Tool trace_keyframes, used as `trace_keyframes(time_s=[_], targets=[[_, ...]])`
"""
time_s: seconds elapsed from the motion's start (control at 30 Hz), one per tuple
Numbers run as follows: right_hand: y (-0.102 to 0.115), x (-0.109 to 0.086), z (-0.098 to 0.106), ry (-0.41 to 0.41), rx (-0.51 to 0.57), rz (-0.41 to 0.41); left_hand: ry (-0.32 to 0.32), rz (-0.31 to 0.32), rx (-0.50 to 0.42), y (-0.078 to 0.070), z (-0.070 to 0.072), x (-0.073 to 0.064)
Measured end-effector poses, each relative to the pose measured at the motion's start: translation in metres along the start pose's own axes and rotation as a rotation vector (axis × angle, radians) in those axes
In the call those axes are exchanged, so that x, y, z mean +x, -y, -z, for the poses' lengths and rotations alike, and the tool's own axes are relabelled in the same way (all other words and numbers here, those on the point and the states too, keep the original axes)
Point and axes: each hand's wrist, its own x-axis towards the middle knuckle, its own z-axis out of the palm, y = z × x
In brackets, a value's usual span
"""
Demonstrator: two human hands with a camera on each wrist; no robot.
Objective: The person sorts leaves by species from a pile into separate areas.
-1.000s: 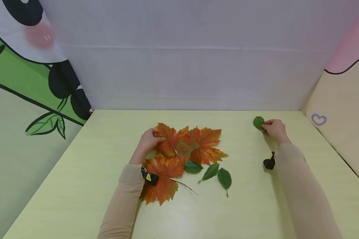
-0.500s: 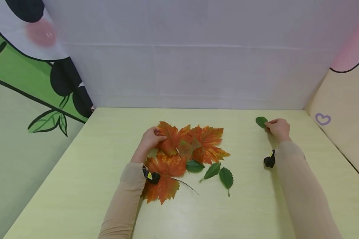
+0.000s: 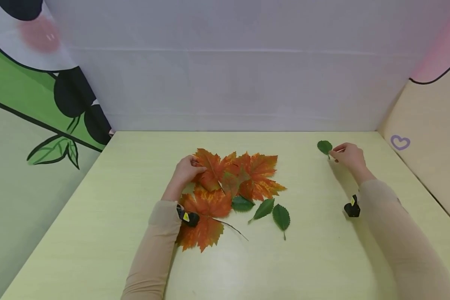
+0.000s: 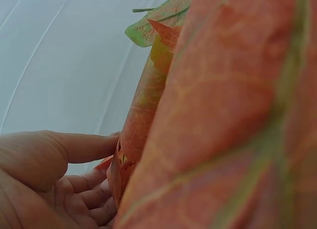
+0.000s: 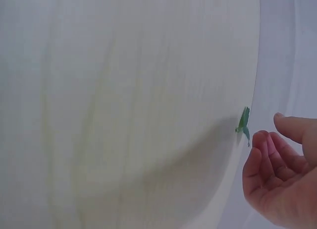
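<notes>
My left hand (image 3: 186, 171) pinches the edge of an orange maple leaf (image 3: 211, 164) at the upper left of a bunch. In the left wrist view the thumb (image 4: 91, 147) presses its edge (image 4: 141, 107), and another leaf (image 4: 233, 100) fills the right side. A second orange leaf (image 3: 260, 177) lies to the right, a third (image 3: 206, 233) nearer, partly under my left wrist. My right hand (image 3: 349, 156) is just right of a small green leaf (image 3: 324, 146) at the far right. In the right wrist view, a gap shows between the fingertips (image 5: 257, 137) and that green leaf (image 5: 243, 122).
Three more green leaves lie by the orange bunch: one (image 3: 242, 203) at its edge, one (image 3: 264, 208) tilted, and one (image 3: 281, 217) with its stem toward me. A pale wall (image 3: 240, 91) rises behind the table (image 3: 97, 233). Black wrist cameras (image 3: 352, 207) hang at both sleeves.
My right hand has let go of the small green leaf and drawn slightly to the right, its forearm swinging right too. The left hand keeps its hold on the orange leaf.
</notes>
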Motion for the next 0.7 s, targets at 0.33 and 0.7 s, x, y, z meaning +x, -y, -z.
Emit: trace_keyframes(time_s=[0.33, 0.7], targets=[[0.024, -0.029, -0.015, 0.135, -0.063, 0.158, -0.015, 0.011, 0.004, -0.001, -0.002, -0.002], [0.054, -0.071, -0.043, 0.242, -0.081, 0.265, -0.007, 0.001, 0.005, -0.001, -0.001, -0.002]])
